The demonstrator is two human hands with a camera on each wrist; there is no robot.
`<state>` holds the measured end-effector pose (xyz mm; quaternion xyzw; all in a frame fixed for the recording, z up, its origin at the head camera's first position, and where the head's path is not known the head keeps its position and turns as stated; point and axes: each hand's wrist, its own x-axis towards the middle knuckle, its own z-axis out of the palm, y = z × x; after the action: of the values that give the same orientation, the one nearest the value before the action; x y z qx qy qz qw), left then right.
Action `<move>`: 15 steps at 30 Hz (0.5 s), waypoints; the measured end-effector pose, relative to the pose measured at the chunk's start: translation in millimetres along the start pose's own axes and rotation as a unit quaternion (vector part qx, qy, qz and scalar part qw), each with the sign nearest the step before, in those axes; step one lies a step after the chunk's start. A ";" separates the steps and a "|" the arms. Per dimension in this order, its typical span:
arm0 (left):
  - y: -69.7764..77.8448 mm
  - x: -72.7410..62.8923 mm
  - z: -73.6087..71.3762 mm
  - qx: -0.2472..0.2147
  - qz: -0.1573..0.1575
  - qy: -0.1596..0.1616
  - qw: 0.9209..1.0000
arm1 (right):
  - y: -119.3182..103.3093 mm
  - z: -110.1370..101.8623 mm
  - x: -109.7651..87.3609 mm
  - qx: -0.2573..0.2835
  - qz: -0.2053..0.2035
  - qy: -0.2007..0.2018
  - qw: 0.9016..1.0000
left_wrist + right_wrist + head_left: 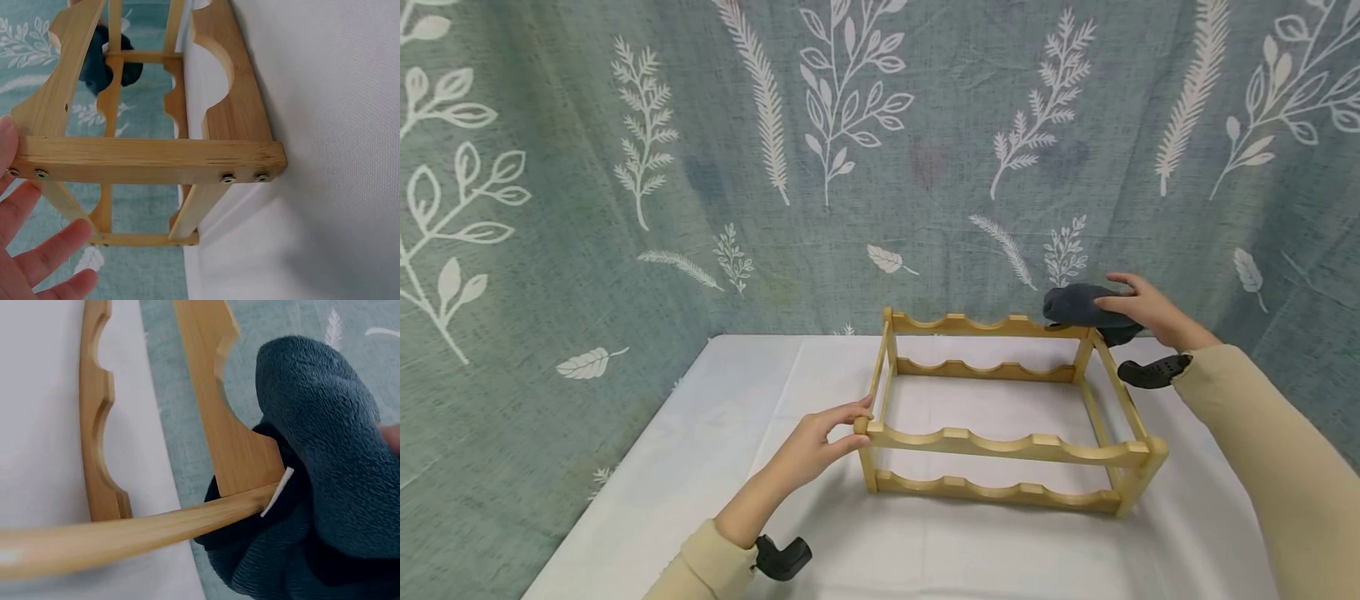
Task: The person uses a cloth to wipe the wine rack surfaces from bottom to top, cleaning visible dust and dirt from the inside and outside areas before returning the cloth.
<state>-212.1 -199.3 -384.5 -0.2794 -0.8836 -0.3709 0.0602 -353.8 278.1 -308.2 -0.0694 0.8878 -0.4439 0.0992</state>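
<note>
A light wooden wine rack (992, 446) with scalloped rails stands on the white-covered table. My left hand (816, 442) pinches its front left top corner between thumb and fingers; in the left wrist view the other fingers (53, 253) spread beside the post. At the back right corner, my right hand (1153, 315) grips a dark blue cloth (1078, 304) draped over the end of the top rail. Seen from the right wrist, the fuzzy cloth (312, 406) folds around both sides of that corner, with a small white tag (277, 492) against the wood. Most of the right hand is hidden there.
A grey-green curtain (925, 167) with white leaf prints hangs behind the table (752, 392) and along its left side. Black wrist devices (782, 558) show at both beige sleeves (1262, 442).
</note>
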 end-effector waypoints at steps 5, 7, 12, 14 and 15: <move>1.6 -0.1 -0.3 -0.001 0.002 0.004 1.000 | -0.4 4.0 4.7 0.001 0.047 -0.041 0.998; 1.9 0.0 -0.8 -0.004 0.003 0.004 1.000 | -1.8 6.1 5.9 0.003 0.055 -0.050 0.997; -1.7 0.9 -3.2 -0.002 0.002 -0.005 1.000 | -3.6 8.3 5.7 0.003 0.063 -0.049 0.997; -5.2 2.6 -6.0 0.003 0.000 -0.009 1.000 | -2.7 8.9 5.3 -0.001 0.064 -0.048 0.997; -7.9 3.9 -7.9 0.005 -0.002 -0.012 1.000 | -1.9 9.1 5.1 -0.004 0.063 -0.049 0.997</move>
<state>-220.5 -207.5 -382.5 -0.2814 -0.8868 -0.3632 0.0506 -356.5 268.8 -312.7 -0.0354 0.8864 -0.4294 0.1695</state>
